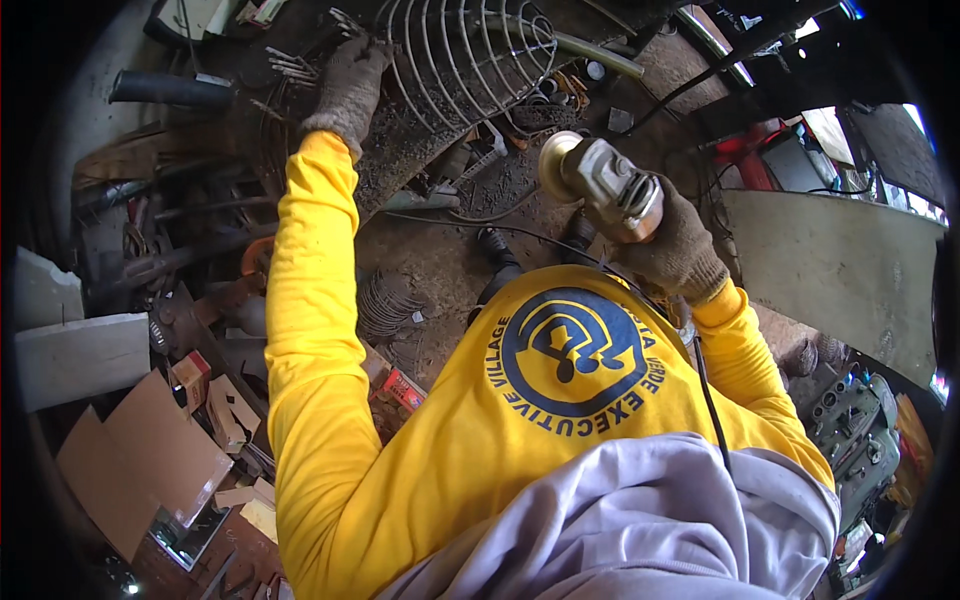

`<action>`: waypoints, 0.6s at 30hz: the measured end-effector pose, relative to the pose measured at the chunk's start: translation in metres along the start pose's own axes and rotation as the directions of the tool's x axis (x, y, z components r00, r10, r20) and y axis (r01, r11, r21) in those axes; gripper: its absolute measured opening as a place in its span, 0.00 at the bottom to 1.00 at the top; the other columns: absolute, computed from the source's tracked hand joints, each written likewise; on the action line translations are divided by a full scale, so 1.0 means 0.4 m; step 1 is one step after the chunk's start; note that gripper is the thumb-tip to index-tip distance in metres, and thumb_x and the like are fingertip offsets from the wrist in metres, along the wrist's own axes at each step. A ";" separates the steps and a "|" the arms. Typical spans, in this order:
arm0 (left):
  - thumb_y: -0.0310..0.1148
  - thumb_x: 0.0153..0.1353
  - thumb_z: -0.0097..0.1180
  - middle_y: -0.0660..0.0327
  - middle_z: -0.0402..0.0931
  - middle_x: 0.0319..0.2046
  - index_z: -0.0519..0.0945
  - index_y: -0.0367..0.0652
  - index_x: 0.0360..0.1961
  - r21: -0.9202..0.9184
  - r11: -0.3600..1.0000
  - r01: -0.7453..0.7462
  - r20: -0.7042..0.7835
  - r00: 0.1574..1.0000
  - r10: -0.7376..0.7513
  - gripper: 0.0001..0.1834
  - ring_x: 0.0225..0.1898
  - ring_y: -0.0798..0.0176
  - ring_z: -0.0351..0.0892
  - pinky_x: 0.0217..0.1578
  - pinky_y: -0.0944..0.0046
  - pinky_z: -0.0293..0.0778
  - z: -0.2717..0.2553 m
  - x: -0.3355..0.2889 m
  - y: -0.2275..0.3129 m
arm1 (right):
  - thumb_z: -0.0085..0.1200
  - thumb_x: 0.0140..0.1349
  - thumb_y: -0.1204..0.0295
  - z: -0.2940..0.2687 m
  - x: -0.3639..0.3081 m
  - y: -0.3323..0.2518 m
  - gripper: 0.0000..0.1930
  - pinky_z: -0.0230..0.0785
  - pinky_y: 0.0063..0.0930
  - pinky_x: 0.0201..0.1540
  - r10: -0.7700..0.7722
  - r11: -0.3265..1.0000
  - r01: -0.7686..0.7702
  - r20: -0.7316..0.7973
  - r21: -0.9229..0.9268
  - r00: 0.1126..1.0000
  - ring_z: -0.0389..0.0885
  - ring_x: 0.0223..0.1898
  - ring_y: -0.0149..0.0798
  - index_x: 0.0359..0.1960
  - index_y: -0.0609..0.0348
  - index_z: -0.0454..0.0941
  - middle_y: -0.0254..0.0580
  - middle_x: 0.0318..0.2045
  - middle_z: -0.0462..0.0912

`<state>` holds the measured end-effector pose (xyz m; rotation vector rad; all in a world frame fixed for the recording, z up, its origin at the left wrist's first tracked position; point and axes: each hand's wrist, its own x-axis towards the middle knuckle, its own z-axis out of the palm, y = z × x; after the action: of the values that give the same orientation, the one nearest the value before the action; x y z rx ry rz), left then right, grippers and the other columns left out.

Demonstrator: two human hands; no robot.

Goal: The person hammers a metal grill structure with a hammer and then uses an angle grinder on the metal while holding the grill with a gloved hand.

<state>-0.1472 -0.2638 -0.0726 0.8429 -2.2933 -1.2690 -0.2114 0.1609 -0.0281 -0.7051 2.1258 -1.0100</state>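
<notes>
Angle grinder point(615, 185) with a metal gear head is in the person's right hand point(680, 245), held up in front of the body, right of the picture's middle. The brown-gloved fingers of that hand are closed round the grinder's body. Its round, pale tan disc point(560, 167) points to the left and stands apart from the curved wire frame point(470, 60) at the top. A black cord point(712, 400) hangs below the right hand and crosses the front of the yellow shirt point(460, 370).

The left hand point(350, 90), in a matching glove, is stretched far forward at the frame's left side, beside a cluster of thin rod ends point(292, 67). Its fingers are bent out of sight, so I cannot tell how far they are closed or whether they grip a wire.

Under the frame is a dark table point(400, 165) strewn with grit. On the floor below lies a pile of curved wire pieces point(385, 303), left of the person's shoes point(490, 240). Farther out, an opened cardboard box point(150, 460) is at lower left, a broad grey-green panel point(830, 275) at right, and a mauve cloth point(620, 520) is draped across the person's front.
</notes>
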 end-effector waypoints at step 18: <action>0.49 0.53 0.68 0.49 0.80 0.48 0.77 0.42 0.54 0.120 0.974 -0.193 0.266 0.951 0.156 0.31 0.52 0.45 0.79 0.51 0.52 0.75 0.171 -0.595 0.091 | 0.66 0.52 0.74 0.059 0.226 -0.204 0.22 0.76 0.27 0.46 -0.199 0.744 0.328 -0.275 0.583 0.940 0.82 0.41 0.31 0.50 0.57 0.77 0.36 0.42 0.82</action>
<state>-0.0216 -0.0479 -0.0873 0.5296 -2.6235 -1.2025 -0.2356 0.0419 -0.0033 -0.5897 1.6855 -1.8951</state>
